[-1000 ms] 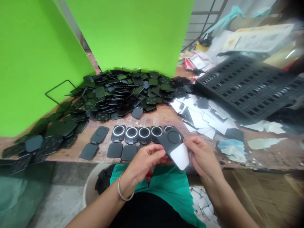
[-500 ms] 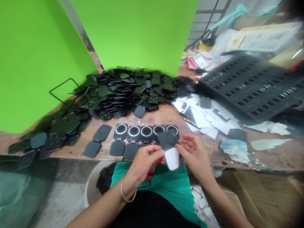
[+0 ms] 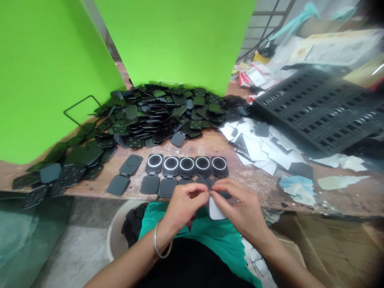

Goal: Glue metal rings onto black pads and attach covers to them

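Observation:
At the table's front edge, my left hand [image 3: 184, 204] and my right hand [image 3: 241, 202] meet with fingertips pinched together. Between them is a thin black sheet with white backing [image 3: 217, 211]. The white part hangs below the fingers, and a dark strip pokes out above them; the fingers hide the rest. Just beyond lie several hinged black panels [image 3: 171, 165] in a row, their upper halves bearing silvery rings. My hands partly cover the lower halves at the right. Left of the row lies another hinged panel [image 3: 130, 165], its upper half marked with a dark circle.
A large heap of black panels [image 3: 150, 116] spreads before green boards [image 3: 177, 44]. White and black sheet scraps [image 3: 255, 150] lie at the right, beside a slotted black tray [image 3: 318, 108] and crumpled blue-white paper [image 3: 297, 190]. Below the edge stands a pale bucket [image 3: 112, 230] holding black pieces.
The black sheet, flat and facing up before, is now tilted or folded so its dark part looks narrow. My right hand has moved left and closed its fingers beside my left fingertips.

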A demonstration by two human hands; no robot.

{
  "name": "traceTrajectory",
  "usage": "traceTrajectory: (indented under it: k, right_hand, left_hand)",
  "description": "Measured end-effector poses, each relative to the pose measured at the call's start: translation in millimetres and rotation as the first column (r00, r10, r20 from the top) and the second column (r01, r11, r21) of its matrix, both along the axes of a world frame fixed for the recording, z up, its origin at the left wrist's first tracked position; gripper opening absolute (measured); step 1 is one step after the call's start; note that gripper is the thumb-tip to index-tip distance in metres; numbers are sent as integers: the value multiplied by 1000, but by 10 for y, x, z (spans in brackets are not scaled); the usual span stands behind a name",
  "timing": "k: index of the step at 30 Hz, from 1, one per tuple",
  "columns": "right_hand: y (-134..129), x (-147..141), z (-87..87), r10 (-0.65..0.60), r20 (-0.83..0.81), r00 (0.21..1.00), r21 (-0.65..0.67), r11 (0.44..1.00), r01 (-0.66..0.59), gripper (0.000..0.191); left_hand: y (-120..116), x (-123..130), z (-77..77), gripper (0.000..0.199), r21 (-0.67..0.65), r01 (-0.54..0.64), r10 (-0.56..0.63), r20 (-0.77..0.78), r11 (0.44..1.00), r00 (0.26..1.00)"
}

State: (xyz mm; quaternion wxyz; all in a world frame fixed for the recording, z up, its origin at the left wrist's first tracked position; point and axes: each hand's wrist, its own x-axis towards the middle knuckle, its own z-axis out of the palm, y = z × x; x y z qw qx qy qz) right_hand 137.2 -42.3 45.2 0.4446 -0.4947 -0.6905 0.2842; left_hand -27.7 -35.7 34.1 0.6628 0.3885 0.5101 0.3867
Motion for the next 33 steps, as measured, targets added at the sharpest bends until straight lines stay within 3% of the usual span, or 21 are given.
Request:
traceTrajectory:
  k: [6,10,12,14,16,17,19,22,24,26,29,33]
  right_hand:
    - [-28,-57,59,-48,-142,989,-244,970,12,17]
    - [98,103,-18,-212,-256,943,-461,884,74,15]
    - [229,346,-106,-377,-355,856,-523,839,152,14]
    - [351,667,-185,-513,-491,704,-538,814,218,15]
    - [403,975,-219,-579,-579,573,-564,793,231,17]
    - [389,1091,-215,-587,-589,555,-584,784,209,19]
    - [286,1207,-173,-517,-574,635,-597,795,107,18]
    - [47,1145,-86,-151,-482,863,-576,797,-182,13]
    - [-86,1099,-64,100,-396,913,-605,719,-342,11]
    - [-195,1170,-106,220,-330,918,-654,648,-391,11]
    - [-410,1492,-305,159,-211,964,-749,607,-264,12]
    - [-857,1863,-712,-173,40,984,-788,600,138,21]
  left_hand:
    - [-18,-23,32,24,-8,51,-51,39,999,998]
    - [-51,-85,28,25,-42,136,-134,46,990,990]
    - [-64,-148,10,26,-61,176,-174,41,982,984]
    - [-70,-219,-20,27,-64,207,-205,31,976,978]
    - [-71,-270,-55,25,-59,238,-237,21,969,971]
    - [-71,-275,-72,24,-58,262,-262,15,963,965]
    - [-75,-228,-106,21,-49,336,-337,-8,941,942]
    - [-107,-20,-159,16,0,486,-484,-70,874,872]
    - [-147,152,-202,15,20,551,-545,-117,834,830]
    - [-190,285,-249,18,26,554,-545,-149,832,825]
    - [-223,344,-309,37,42,517,-503,-173,855,847]
    - [-200,237,-328,33,-1,559,-549,-196,829,813]
